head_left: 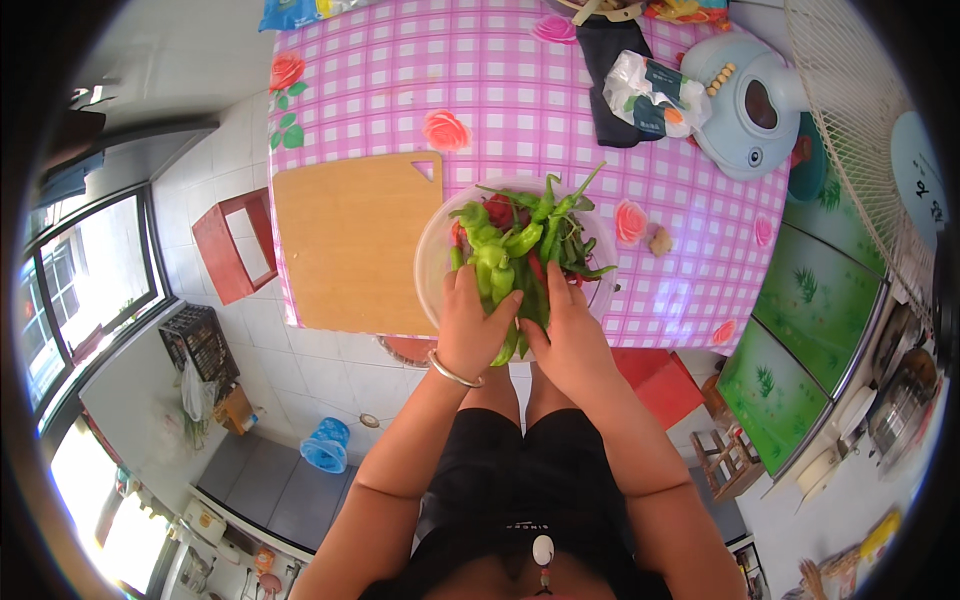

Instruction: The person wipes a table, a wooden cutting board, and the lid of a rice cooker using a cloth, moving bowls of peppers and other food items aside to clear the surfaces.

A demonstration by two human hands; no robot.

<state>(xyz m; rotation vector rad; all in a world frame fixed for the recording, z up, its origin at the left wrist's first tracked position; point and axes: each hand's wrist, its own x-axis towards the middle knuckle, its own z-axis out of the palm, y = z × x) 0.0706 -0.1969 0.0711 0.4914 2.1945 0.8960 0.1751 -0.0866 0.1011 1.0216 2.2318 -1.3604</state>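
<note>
A clear plastic bowl (432, 262) stands at the near edge of the table, heaped with long green peppers (488, 250), red peppers (499, 208) and dark leafy greens (577, 243). At the left of the heap, my left hand (472, 322) curls over green peppers, its thumb pointing inward. My right hand (565, 335) rests opposite, fingers closed around more green peppers. The thumbs are close to each other, with a pepper showing between them. Both palms are hidden. Left of the bowl lies a wooden cutting board (350, 245), its corner touching or just under the rim.
A pink checked tablecloth (370, 90) covers the table. At the far right are a pale blue appliance (735, 115), a plastic package (655, 95) and a black cloth (605, 60). A piece of ginger (660, 241) lies right of the bowl. Red stools (225, 255) stand beside the table.
</note>
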